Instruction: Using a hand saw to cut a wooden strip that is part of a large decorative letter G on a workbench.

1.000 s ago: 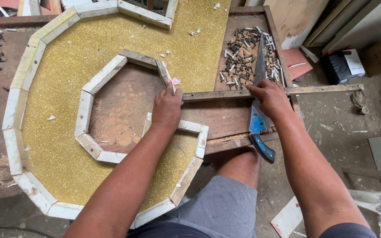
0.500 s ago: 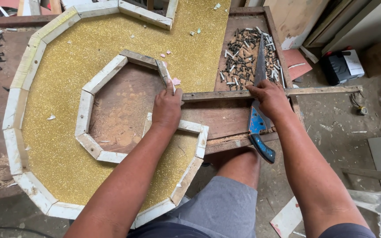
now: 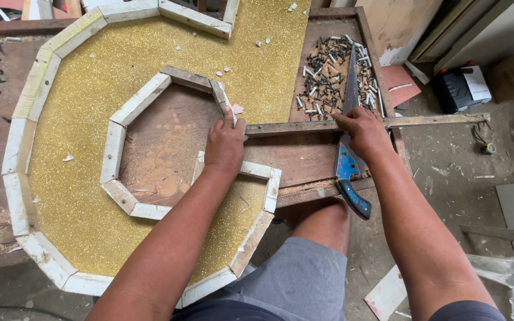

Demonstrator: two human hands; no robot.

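Both my hands press flat on one thin wooden strip. Left hand pins its end by the gold glitter board; right hand lies over the blue-handled saw.

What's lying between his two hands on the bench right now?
In the head view, only the thin wooden strip spans from the left hand to the right hand, over bare brown board; nothing else lies there.

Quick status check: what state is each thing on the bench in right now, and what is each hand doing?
Left hand: pressed flat on the wooden strip's end.
Right hand: resting on the strip and the saw.
Wooden strip: lying flat across the bench, uncut.
Handsaw: lying flat, blue handle toward the person.
Nails: loose pile in the tray.
Gold glitter panel: flat, framed by white-painted strips.
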